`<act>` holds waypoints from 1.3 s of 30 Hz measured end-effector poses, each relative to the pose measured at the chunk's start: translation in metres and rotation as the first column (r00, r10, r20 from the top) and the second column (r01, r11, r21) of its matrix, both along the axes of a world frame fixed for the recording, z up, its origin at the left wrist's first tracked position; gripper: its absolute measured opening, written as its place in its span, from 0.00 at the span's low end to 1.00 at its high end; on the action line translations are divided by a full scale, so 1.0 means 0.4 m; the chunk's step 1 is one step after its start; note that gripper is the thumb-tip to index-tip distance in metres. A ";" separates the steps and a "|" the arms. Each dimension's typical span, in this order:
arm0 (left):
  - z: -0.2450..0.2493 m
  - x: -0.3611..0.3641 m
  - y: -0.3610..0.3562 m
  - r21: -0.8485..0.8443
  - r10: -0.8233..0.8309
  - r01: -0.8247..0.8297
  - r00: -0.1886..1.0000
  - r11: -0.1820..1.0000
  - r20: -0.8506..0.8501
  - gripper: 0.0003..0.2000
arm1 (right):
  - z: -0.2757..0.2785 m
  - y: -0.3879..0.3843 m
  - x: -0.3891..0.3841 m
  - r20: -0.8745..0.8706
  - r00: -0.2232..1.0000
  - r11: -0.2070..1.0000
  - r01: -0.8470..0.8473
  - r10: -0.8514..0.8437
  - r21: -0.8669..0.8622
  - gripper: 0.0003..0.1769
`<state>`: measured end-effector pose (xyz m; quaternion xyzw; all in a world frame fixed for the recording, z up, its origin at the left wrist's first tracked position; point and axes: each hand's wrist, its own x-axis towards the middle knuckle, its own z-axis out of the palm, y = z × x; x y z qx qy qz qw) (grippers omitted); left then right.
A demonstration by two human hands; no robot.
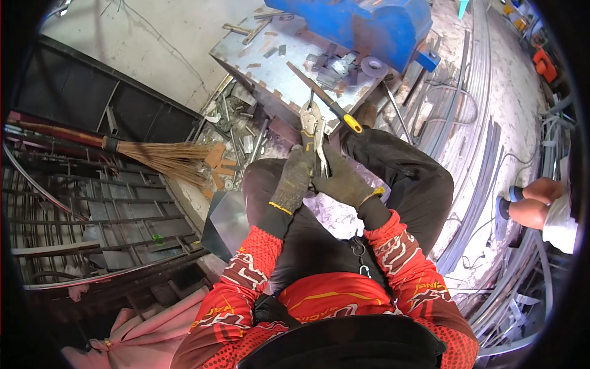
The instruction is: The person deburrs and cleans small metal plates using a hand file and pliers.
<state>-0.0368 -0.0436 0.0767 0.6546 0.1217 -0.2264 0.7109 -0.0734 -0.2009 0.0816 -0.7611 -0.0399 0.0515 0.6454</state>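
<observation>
Both my hands wear dark work gloves with yellow cuffs and are in front of my knees. My left hand (pixel 294 178) is wrapped round one handle of silver locking pliers (pixel 310 117). My right hand (pixel 344 178) closes on the other handle, its fingers partly hidden. The jaws point away from me at the near edge of a metal-topped worktable (pixel 252 64). A thin dark piece seems to stick out of them, too small to name. Just right of the jaws a file (pixel 319 91) with a yellow and black handle lies on the table, its handle over the edge.
A blue machine (pixel 375 27) stands on the table beside metal offcuts (pixel 335 69) and a round disc (pixel 373 66). To the left lie a straw broom (pixel 160 157) and scrap. Long metal bars (pixel 473 197) cover the floor at right, near another person's legs (pixel 531 206).
</observation>
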 end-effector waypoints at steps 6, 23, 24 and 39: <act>0.023 -0.019 -0.021 0.197 -0.091 0.061 0.985 0.978 0.145 0.16 | -0.034 0.037 -0.023 0.010 0.993 0.839 0.107 -0.120 -0.534 0.31; 0.008 0.037 -0.010 0.237 -0.127 0.085 0.977 0.968 0.170 0.13 | 0.010 -0.007 -0.022 0.156 0.988 0.815 0.082 0.010 -0.574 0.25; -0.022 0.046 -0.003 0.259 -0.173 0.118 0.964 0.959 0.201 0.12 | 0.015 -0.014 -0.021 0.176 0.984 0.814 0.081 0.026 -0.576 0.24; 0.051 0.014 0.137 -0.303 -0.156 0.107 0.978 0.947 -0.141 0.05 | -0.036 -0.143 0.019 -0.121 0.948 0.955 -0.297 0.294 -0.004 0.34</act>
